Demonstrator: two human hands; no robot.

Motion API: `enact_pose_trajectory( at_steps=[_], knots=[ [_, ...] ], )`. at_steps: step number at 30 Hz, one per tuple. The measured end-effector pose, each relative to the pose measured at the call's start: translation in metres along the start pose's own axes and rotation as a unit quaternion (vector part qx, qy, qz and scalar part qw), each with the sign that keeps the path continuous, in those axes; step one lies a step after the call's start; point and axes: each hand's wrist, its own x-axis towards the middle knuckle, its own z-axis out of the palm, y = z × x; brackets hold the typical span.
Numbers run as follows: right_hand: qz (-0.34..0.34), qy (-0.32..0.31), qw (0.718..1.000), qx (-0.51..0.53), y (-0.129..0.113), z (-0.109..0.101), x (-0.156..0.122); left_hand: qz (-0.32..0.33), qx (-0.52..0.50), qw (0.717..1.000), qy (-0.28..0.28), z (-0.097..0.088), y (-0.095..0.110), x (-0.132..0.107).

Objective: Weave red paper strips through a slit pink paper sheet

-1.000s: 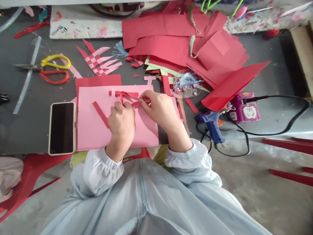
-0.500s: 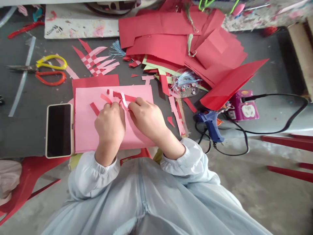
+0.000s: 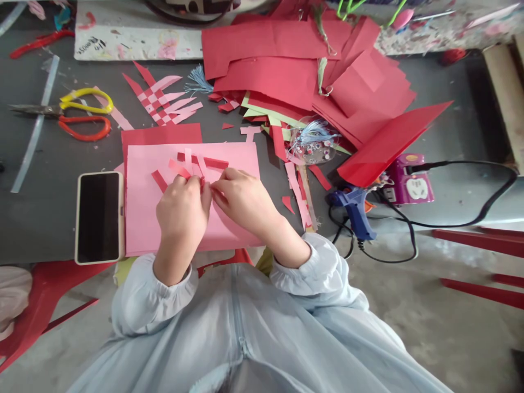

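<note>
My left hand (image 3: pixel 183 212) is closed on red and pink paper strips, with its thumb and fingers pinched together. Just beside it my right hand (image 3: pixel 241 197) pinches at the same strips, the fingertips of both nearly touching. Red strips (image 3: pixel 210 161) and pink strips (image 3: pixel 188 157) stick out beyond my fingers, crossing one another. Their lower ends are hidden by my hands. Beneath lies a pink paper sheet (image 3: pixel 233 218), on top of a red sheet (image 3: pixel 161 134). A woven red-and-pink paper piece (image 3: pixel 161 106) with loose ends rests behind them.
To the left are scissors (image 3: pixel 84 114) and a phone (image 3: pixel 100 218). Red paper sheets (image 3: pixel 278 82) pile up at the back. Nearer the right stand a clear dish of beads (image 3: pixel 315 150), a blue glue gun (image 3: pixel 354 210) and a purple power socket (image 3: pixel 409 180) with black cables.
My right hand has shifted left, its fingertips now closer to my left hand. The pink strip that curled up between my hands now lies flatter. The view has shifted slightly.
</note>
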Motion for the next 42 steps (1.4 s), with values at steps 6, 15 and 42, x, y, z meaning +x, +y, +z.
enact_pose_trajectory(
  at_steps=[6,15,42],
  knots=[
    [0.024,0.009,1.0,0.017,0.006,0.0,0.001,0.001,-0.026,1.0,0.01,0.002,-0.007,0.0],
    [-0.001,-0.019,1.0,-0.007,0.009,-0.01,-0.005,0.004,-0.049,0.999,0.012,0.005,-0.011,-0.002],
    [-0.051,0.063,0.996,0.049,0.019,-0.003,-0.002,0.006,-0.044,0.999,0.0,0.008,-0.01,-0.004]
  ],
)
